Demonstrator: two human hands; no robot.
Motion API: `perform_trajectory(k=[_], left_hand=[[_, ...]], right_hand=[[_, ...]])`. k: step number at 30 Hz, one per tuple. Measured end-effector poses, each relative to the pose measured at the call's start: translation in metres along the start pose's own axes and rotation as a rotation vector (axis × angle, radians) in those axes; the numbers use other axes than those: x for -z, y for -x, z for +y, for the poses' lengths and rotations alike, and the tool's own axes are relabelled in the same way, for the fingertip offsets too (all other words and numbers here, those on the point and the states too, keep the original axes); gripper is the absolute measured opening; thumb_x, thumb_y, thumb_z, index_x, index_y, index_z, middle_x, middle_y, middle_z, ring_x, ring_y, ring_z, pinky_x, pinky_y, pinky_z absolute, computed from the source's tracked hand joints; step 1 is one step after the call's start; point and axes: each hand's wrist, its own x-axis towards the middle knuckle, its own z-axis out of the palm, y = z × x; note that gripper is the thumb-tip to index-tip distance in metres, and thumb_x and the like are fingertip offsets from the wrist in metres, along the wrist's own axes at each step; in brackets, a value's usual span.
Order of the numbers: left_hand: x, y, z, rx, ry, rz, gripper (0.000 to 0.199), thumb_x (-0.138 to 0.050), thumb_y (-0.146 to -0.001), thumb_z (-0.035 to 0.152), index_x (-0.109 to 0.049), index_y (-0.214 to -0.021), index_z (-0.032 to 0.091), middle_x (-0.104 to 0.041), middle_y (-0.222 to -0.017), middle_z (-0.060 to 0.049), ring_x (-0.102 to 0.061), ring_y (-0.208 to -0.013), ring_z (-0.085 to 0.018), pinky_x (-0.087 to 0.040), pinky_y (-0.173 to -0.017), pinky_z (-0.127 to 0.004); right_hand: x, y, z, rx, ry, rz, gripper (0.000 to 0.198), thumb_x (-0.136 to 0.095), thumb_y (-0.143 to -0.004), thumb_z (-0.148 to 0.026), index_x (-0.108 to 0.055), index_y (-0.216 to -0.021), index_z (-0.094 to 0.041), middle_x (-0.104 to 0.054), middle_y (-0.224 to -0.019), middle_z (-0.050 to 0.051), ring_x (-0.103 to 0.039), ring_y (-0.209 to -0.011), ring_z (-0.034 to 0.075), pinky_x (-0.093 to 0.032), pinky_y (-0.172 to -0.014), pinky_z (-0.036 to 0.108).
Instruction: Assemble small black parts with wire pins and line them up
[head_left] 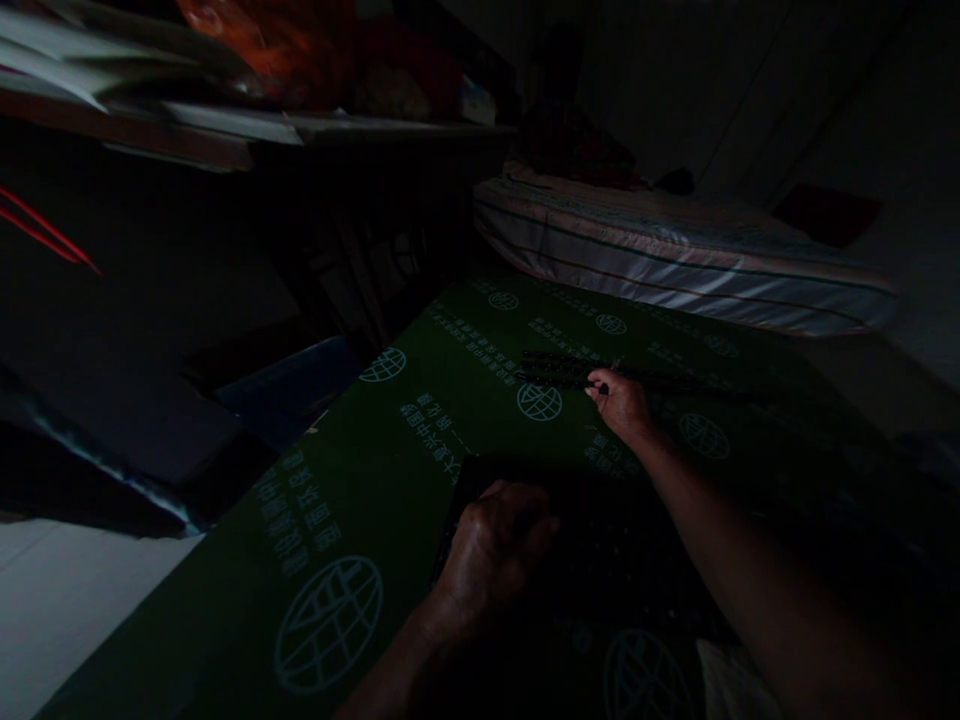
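In the dim head view, my right hand [621, 403] reaches across the green board, its fingers pinching a long, thin black strip [559, 378]. The strip carries small light dots and lies alongside at least one similar strip [555, 358]. Closer to me, my left hand [495, 545] is closed, with bent fingers, at the left part of a flat black piece [600, 540]. Faint specks dot that piece, but deep shadow hides its kind. What the left fingertips hold, if anything, is hidden.
Beneath both hands is a green board [420, 470] with white globe logos and lettering. A striped mattress [675, 245] lies beyond its far end. To the left stands a cluttered table [292, 128] bearing an orange bag [277, 50]; a blue object [292, 385] sits below.
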Motion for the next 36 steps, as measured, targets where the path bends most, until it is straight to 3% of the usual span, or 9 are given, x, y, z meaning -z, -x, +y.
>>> perform_trajectory(k=[7, 14, 21, 30, 36], left_hand=[[0.001, 0.0, 0.002, 0.001, 0.003, 0.003, 0.013, -0.056, -0.078, 0.023, -0.064, -0.086, 0.019, -0.066, -0.084, -0.003, -0.062, -0.079, -0.017, -0.05, -0.071, -0.03], [0.0, 0.0, 0.002, 0.004, -0.001, 0.013, 0.013, -0.057, -0.078, 0.024, -0.064, -0.086, 0.018, -0.067, -0.085, -0.003, -0.062, -0.078, -0.016, -0.05, -0.069, -0.027], [0.0, 0.0, -0.001, -0.006, -0.015, 0.0, 0.012, -0.056, -0.079, 0.024, -0.064, -0.087, 0.019, -0.067, -0.088, -0.003, -0.062, -0.081, -0.016, -0.049, -0.071, -0.027], [0.0, 0.0, 0.0, -0.009, -0.015, -0.008, 0.012, -0.056, -0.08, 0.024, -0.064, -0.088, 0.019, -0.066, -0.087, -0.002, -0.062, -0.08, -0.016, -0.049, -0.071, -0.026], [-0.001, 0.0, -0.001, -0.019, -0.018, 0.005, 0.012, -0.057, -0.079, 0.022, -0.064, -0.088, 0.018, -0.067, -0.086, -0.003, -0.062, -0.08, -0.017, -0.049, -0.071, -0.027]], right_hand=[[0.0, 0.0, 0.002, -0.008, -0.059, 0.019, 0.018, -0.057, -0.072, -0.018, -0.066, -0.087, -0.022, -0.07, -0.077, 0.004, -0.065, -0.073, 0.02, -0.05, -0.068, 0.032], [0.005, 0.006, 0.003, 0.018, -0.209, 0.058, 0.034, -0.046, -0.066, -0.008, -0.066, -0.09, -0.019, -0.069, -0.081, 0.004, -0.066, -0.075, 0.019, -0.051, -0.069, 0.028], [0.006, 0.008, 0.002, 0.025, -0.205, 0.053, 0.04, -0.044, -0.062, -0.007, -0.066, -0.093, -0.021, -0.069, -0.084, 0.002, -0.065, -0.079, 0.019, -0.051, -0.072, 0.028], [0.004, 0.009, 0.002, 0.06, -0.201, 0.041, 0.036, -0.047, -0.065, -0.009, -0.066, -0.093, -0.021, -0.07, -0.085, 0.002, -0.066, -0.077, 0.018, -0.05, -0.073, 0.027], [0.001, 0.007, 0.005, 0.158, -0.204, 0.052, 0.036, -0.047, -0.065, -0.009, -0.066, -0.093, -0.02, -0.069, -0.083, 0.003, -0.066, -0.078, 0.019, -0.05, -0.076, 0.03]])
